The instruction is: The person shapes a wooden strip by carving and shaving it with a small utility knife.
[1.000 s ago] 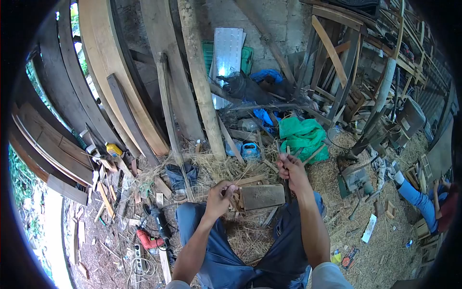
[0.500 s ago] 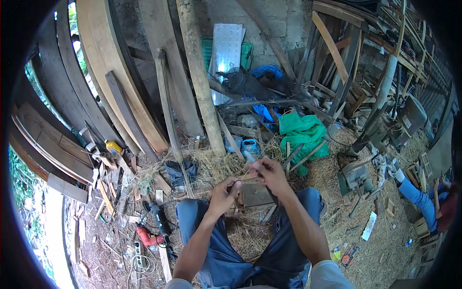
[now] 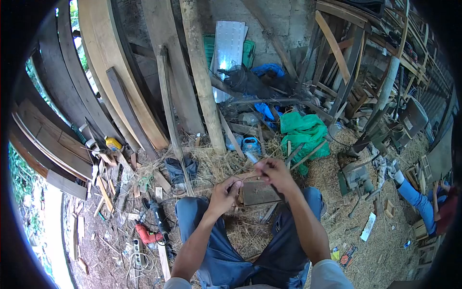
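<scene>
My left hand [image 3: 224, 196] is closed, with thumb and fingers pinched on a thin pale strip of wood [image 3: 248, 175] that runs toward my other hand. My right hand [image 3: 276, 174] is wrapped round a knife, whose pale blade [image 3: 251, 157] sticks out past the fingers, pointing away from me. A dark length, seemingly its handle, shows below that hand. Both hands are above a wooden block [image 3: 260, 194] between my knees. The exact contact between blade and strip is hidden by the fingers.
A red power drill [image 3: 148, 236] and an extension socket [image 3: 139, 255] with cable lie at left. Ahead are a green plastic sheet [image 3: 303, 135], a blue container [image 3: 251, 145] and leaning boards [image 3: 120, 72]. Another person [image 3: 433, 207] sits at far right. Straw and shavings cover the ground.
My right hand has shifted slightly to the right and down, and the knife with it. My left hand keeps its pinch in nearly the same place.
</scene>
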`<state>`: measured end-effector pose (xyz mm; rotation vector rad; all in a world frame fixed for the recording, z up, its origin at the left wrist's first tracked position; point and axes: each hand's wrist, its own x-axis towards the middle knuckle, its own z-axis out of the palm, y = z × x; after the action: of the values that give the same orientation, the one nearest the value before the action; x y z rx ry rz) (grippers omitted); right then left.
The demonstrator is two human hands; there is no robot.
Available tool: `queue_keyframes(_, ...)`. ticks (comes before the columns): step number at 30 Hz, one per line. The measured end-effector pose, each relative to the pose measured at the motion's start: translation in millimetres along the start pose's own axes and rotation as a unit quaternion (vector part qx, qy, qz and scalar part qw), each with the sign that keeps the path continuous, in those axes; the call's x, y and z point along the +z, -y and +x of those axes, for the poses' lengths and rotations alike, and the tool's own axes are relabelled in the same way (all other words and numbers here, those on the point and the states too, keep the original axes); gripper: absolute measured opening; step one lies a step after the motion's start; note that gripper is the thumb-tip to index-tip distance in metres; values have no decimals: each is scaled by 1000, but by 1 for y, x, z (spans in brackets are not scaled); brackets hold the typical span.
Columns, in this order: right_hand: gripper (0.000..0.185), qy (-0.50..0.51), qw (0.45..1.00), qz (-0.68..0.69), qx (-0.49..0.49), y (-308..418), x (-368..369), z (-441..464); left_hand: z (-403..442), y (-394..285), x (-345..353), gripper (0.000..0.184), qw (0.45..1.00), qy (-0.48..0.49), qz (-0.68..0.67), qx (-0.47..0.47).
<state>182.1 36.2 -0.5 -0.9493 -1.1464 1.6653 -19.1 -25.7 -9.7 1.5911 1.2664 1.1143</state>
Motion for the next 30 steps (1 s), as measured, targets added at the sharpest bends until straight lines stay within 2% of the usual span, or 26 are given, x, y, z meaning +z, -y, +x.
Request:
queue_keyframes(1,15,-34,999,0,-17,2,-7,2,-1,0,-1,12,1000,0,-1,0)
queue_keyframes(5,16,-42,998,39,15,13,-11,-5,-1,-8,-2,11,997,-15,71,25)
queue_keyframes(7,15,-29,998,-23,46,5,2,-7,0,-10,2,11,994,-31,100,38)
queue_keyframes(9,17,3,999,-12,42,1,17,-9,1,-8,6,10,981,-68,148,107)
queue_keyframes(11,20,44,997,-23,53,-6,14,-4,1,-8,7,8,972,-81,171,137)
queue_keyframes(15,20,-6,996,-76,55,12,1,-5,-1,-14,3,7,949,-77,240,191)
queue_keyframes(17,21,-77,997,3,15,20,-17,-5,-3,-8,-2,6,950,-75,240,183)
queue_keyframes(18,21,-78,997,4,14,20,-24,-6,-3,-5,-4,6,951,-73,243,175)
queue_keyframes(22,21,-57,998,29,-10,16,-22,-8,-1,-2,0,6,948,-91,255,166)
queue_keyframes(25,19,-11,1000,-11,9,11,-2,-11,3,-10,1,6,962,-97,219,133)
queue_keyframes(27,18,13,1000,-4,16,13,7,-12,3,-17,1,8,977,-78,189,58)
queue_keyframes(30,14,37,999,-7,36,12,7,-11,6,-8,5,8,978,-101,167,73)
